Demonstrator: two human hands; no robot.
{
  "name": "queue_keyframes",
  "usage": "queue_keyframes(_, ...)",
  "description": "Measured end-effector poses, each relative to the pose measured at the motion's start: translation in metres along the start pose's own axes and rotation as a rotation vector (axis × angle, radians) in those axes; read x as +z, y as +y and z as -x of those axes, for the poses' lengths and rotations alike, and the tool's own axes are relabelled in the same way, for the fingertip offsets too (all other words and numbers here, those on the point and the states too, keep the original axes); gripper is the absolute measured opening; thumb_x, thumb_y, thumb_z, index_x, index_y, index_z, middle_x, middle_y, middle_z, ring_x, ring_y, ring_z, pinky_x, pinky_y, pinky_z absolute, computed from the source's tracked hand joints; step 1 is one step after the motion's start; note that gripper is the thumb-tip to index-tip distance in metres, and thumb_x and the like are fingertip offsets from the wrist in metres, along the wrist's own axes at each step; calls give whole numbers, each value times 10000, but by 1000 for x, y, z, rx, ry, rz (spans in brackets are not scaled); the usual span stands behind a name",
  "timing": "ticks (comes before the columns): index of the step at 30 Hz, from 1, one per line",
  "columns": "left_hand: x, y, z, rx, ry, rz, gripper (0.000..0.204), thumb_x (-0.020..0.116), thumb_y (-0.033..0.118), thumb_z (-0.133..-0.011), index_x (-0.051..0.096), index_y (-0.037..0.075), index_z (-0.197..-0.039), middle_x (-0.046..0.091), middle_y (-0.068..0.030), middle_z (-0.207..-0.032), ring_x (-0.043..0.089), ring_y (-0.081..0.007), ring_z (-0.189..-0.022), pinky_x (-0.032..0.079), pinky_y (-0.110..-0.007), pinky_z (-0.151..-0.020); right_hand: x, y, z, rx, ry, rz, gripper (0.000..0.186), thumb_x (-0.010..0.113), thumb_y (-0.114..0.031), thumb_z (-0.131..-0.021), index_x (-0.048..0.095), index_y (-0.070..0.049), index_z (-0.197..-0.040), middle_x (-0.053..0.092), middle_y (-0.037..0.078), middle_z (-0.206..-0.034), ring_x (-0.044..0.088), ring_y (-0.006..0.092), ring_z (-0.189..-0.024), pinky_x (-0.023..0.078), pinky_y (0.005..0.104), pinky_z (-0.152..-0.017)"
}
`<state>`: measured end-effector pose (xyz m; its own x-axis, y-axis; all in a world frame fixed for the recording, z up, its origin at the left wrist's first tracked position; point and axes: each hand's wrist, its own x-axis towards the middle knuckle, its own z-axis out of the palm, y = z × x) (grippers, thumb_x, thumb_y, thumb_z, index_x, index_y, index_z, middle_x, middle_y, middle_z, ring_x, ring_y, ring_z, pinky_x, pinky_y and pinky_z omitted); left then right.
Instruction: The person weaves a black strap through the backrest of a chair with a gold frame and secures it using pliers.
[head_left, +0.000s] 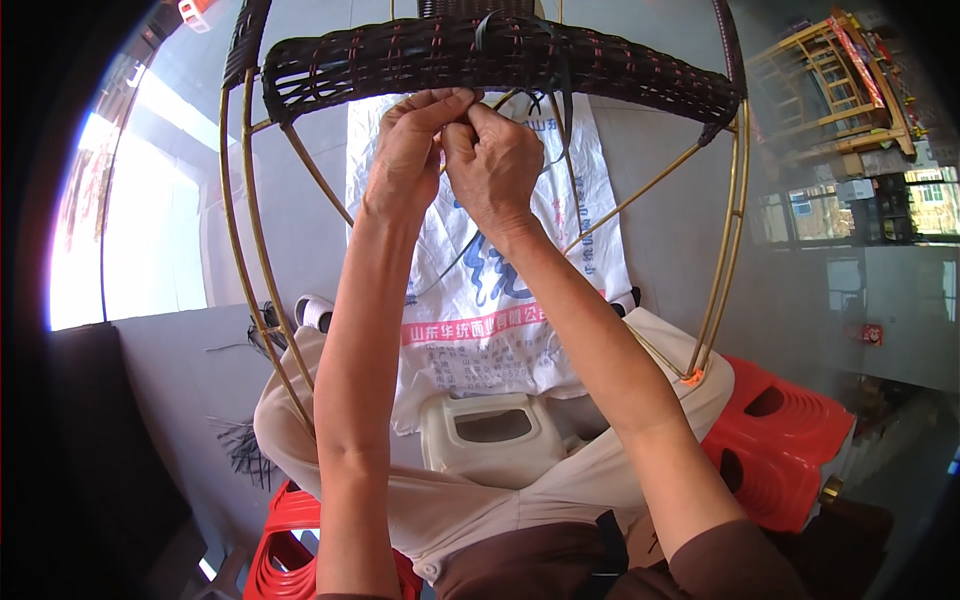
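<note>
A dark brown woven band with reddish strands spans the brass-coloured metal frame. At the band's lower edge, my left hand is closed, thumb and fingers pinched together. Right beside it, my right hand pinches at the same edge, its knuckles facing up. A thin dark weaving strip trails below my hands; their grip on it at the fingertips is mostly hidden. Another loose dark strip hangs from the band to the right of my hands.
A white printed sack lies beneath the frame. A beige plastic stool is between my legs, with red stools to the right and lower left. Dark strip scraps lie on the left floor. Wooden furniture stands far right.
</note>
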<state>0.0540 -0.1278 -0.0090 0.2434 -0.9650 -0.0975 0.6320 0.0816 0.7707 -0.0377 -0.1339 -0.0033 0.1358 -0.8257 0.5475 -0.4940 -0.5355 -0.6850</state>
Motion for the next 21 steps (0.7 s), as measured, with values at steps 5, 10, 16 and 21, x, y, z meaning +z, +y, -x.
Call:
queue_keyframes(5,-2,3,2,7,-24,-58,100,608,61,-772,650,13,-850,641,-59,-810,587,-130,-727,446,-236,-669,-2,-1,3,-3,-4,7,176,499,-146,-754,555,-29,-636,549,144,-542,545,304,-486,413,373,-463)
queue_keyframes(10,-1,2,18,-43,41,-115,148,598,110,-808,619,14,-919,623,-62,-821,590,-136,-756,472,-238,-724,-13,4,17,233,-158,-89,219,519,-198,-805,566,-21,-685,560,143,-561,550,298,-503,404,368,-476)
queue_keyframes(16,6,3,21,10,-34,-268,150,502,87,-860,590,11,-957,579,-24,-762,544,-87,-737,453,-216,-724,-51,12,15,-25,18,12,122,648,-40,-679,542,-46,-739,547,72,-652,541,236,-575,395,333,-488)
queue_keyframes(21,11,3,19,176,-42,-622,239,429,79,-822,614,-42,-911,498,-23,-609,442,-78,-564,403,-196,-564,-63,-1,-35,-590,197,295,480,698,-37,-572,516,-88,-1013,461,89,-1009,430,269,-1040,297,439,-887)
